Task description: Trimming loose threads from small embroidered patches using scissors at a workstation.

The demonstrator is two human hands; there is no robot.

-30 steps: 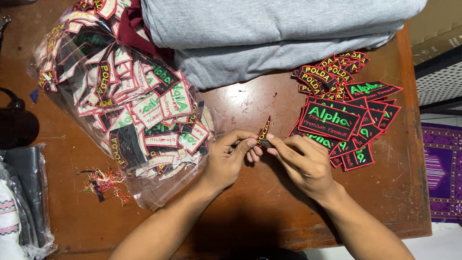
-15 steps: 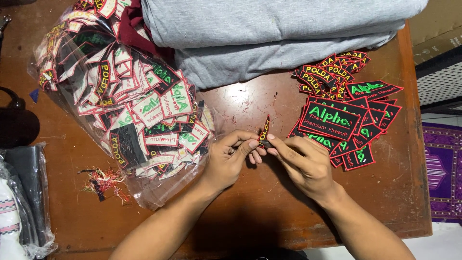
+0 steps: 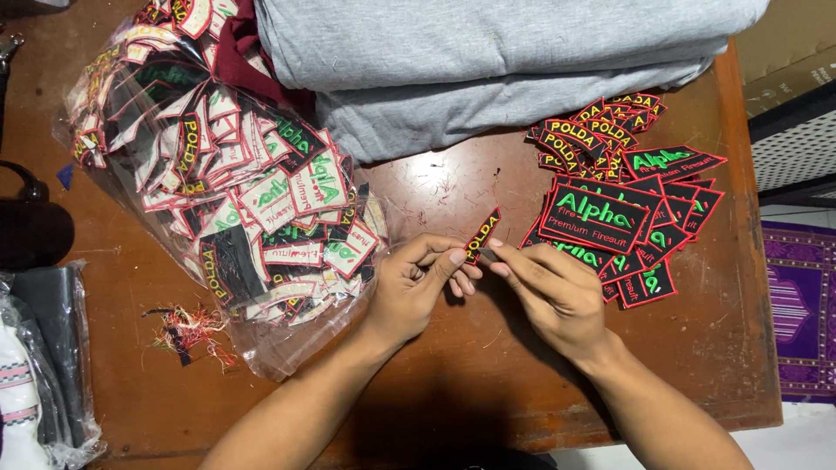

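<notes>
Brown wood makes up the tabletop (image 3: 435, 409), worn and scratched, with little bits of thread on it. At the far edge lies folded grey cloth (image 3: 488, 61), soft and thick, the biggest thing here. Left of the middle sits a big clear bag (image 3: 218, 200), shiny and crinkly, stuffed with sewn patches, many showing their pale backs. On the right lies a loose pile (image 3: 618, 209) of flat black patches with red edges and bright green or yellow letters (some long and thin, some wide and slanted). It looks like these are finished ones, laid face up, while the bag is still very full, so much is left to do.

Both hands meet in the middle, just above the wood. The left hand (image 3: 418, 292) pinches a thin black patch (image 3: 482, 235) between thumb and finger, its far end tipped up and away. The right hand (image 3: 557, 292) has its fingertips pressed together at the patch's near end; what they pinch is too small to tell. A small clump of cut threads (image 3: 187, 331) lies near the bag.
</notes>
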